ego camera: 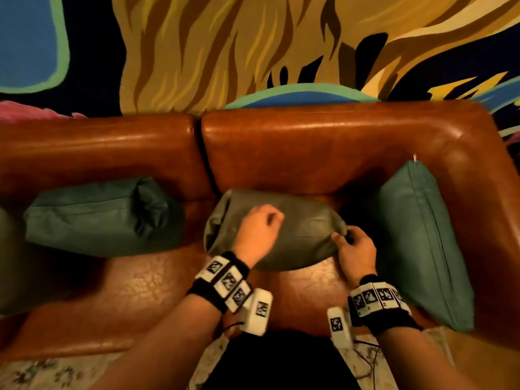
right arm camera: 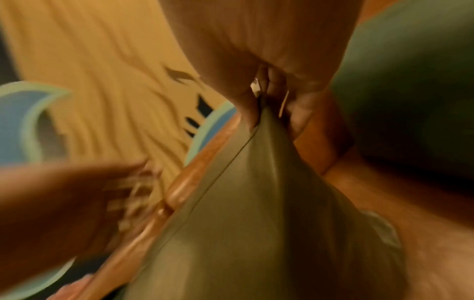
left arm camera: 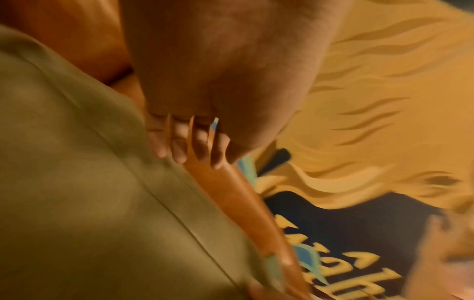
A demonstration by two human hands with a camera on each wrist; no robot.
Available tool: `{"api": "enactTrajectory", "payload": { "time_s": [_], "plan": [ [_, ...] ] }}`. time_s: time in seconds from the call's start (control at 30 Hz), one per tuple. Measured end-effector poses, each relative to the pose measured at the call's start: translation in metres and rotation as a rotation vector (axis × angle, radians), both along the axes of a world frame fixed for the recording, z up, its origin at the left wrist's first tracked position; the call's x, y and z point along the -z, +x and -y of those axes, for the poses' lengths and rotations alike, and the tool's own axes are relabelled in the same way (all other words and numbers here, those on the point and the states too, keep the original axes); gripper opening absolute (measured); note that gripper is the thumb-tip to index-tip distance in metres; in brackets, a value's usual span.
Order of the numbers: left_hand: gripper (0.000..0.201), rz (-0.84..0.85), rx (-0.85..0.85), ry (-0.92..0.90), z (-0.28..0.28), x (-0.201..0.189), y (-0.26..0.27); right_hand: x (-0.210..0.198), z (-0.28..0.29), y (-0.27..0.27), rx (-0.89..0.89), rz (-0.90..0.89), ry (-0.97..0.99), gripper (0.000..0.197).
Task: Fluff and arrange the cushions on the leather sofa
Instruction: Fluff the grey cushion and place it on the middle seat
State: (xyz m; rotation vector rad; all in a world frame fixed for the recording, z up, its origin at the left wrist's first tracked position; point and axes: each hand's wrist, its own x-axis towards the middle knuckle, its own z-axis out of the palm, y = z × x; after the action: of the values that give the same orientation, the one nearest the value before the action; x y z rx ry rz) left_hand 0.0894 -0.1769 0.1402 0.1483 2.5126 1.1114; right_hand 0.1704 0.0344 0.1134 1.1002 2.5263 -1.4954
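Observation:
An olive-grey cushion [ego camera: 304, 235] lies in the middle of the brown leather sofa [ego camera: 309, 153], against the backrest. My left hand [ego camera: 260, 229] sits on top of it with the fingers curled into a loose fist and holding nothing. In the left wrist view the curled fingertips [left arm camera: 179, 150] hover just over the cushion's fabric [left arm camera: 77, 182]. My right hand [ego camera: 347, 239] pinches the cushion's right corner. The right wrist view shows that corner [right arm camera: 266, 125] drawn to a point between thumb and fingers [right arm camera: 297, 113].
A teal cushion [ego camera: 98, 218] lies flat on the left seat. Another teal cushion [ego camera: 422, 243] leans against the right armrest, close to my right hand. An olive shape [ego camera: 8, 263] shows at the far left edge. A painted wall [ego camera: 225, 52] rises behind the sofa.

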Motion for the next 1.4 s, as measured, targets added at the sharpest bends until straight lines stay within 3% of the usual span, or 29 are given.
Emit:
{"api": "enactTrajectory", "payload": {
  "time_s": [0.1, 0.17, 0.27, 0.4, 0.57, 0.63, 0.73, 0.8, 0.87, 0.9, 0.97, 1.0, 1.07, 1.13, 1.17, 1.27, 1.33, 1.4],
  "plan": [
    [0.043, 0.095, -0.204, -0.144, 0.061, 0.038, -0.008, 0.021, -0.022, 0.008, 0.21, 0.049, -0.104, 0.002],
    [0.034, 0.153, -0.244, -0.221, 0.088, 0.054, -0.013, 0.031, -0.032, 0.013, 0.259, 0.041, -0.19, 0.002],
    [0.035, 0.185, -0.28, -0.348, 0.095, 0.075, -0.019, 0.033, -0.027, 0.012, 0.199, 0.007, -0.236, 0.003],
    [0.062, 0.267, -0.259, -0.495, 0.084, 0.104, -0.031, 0.026, -0.015, 0.007, 0.139, -0.029, -0.226, 0.01],
    [0.047, 0.367, -0.171, -0.457, 0.079, 0.117, -0.045, 0.033, -0.022, 0.015, 0.047, -0.002, -0.196, 0.006],
    [0.038, 0.434, -0.201, -0.311, 0.083, 0.11, -0.05, 0.033, -0.028, 0.013, 0.066, 0.005, -0.196, 0.006],
    [0.021, 0.611, -0.387, 0.319, 0.107, 0.073, -0.061, 0.026, -0.045, 0.008, 0.185, -0.054, -0.277, 0.006],
    [0.027, 0.686, -0.393, 0.581, 0.129, 0.048, -0.065, 0.016, -0.056, 0.006, 0.219, -0.132, -0.385, 0.007],
    [0.039, 0.646, -0.447, 0.618, 0.147, 0.047, -0.062, 0.004, -0.061, 0.003, 0.142, -0.14, -0.411, 0.003],
    [0.039, 0.572, -0.463, 0.519, 0.148, 0.048, -0.058, 0.002, -0.06, 0.0, 0.099, -0.119, -0.4, 0.001],
    [0.037, 0.386, -0.428, 0.188, 0.14, 0.055, -0.05, 0.004, -0.055, -0.005, 0.013, -0.045, -0.31, 0.012],
    [0.03, 0.308, -0.421, 0.119, 0.133, 0.055, -0.045, 0.006, -0.052, -0.007, -0.032, -0.011, -0.259, 0.019],
    [0.017, 0.27, -0.593, 0.339, 0.119, 0.051, -0.036, 0.01, -0.049, -0.01, -0.016, -0.011, -0.27, 0.024],
    [0.023, 0.277, -0.774, 0.573, 0.112, 0.048, -0.028, 0.007, -0.051, -0.011, 0.098, -0.09, -0.385, 0.014],
    [0.028, 0.28, -0.802, 0.588, 0.115, 0.056, -0.025, 0.008, -0.053, -0.011, 0.129, -0.102, -0.416, 0.012],
    [0.031, 0.341, -0.564, 0.308, 0.112, 0.052, -0.019, 0.013, -0.057, -0.01, 0.132, -0.044, -0.335, 0.019],
    [0.037, 0.272, -0.422, 0.169, 0.107, 0.041, -0.027, 0.012, -0.061, -0.01, 0.123, -0.036, -0.313, 0.024],
    [0.029, 0.238, -0.511, 0.248, 0.104, 0.032, -0.037, -0.001, -0.068, -0.009, 0.096, -0.102, -0.348, 0.018]
  ]
}}
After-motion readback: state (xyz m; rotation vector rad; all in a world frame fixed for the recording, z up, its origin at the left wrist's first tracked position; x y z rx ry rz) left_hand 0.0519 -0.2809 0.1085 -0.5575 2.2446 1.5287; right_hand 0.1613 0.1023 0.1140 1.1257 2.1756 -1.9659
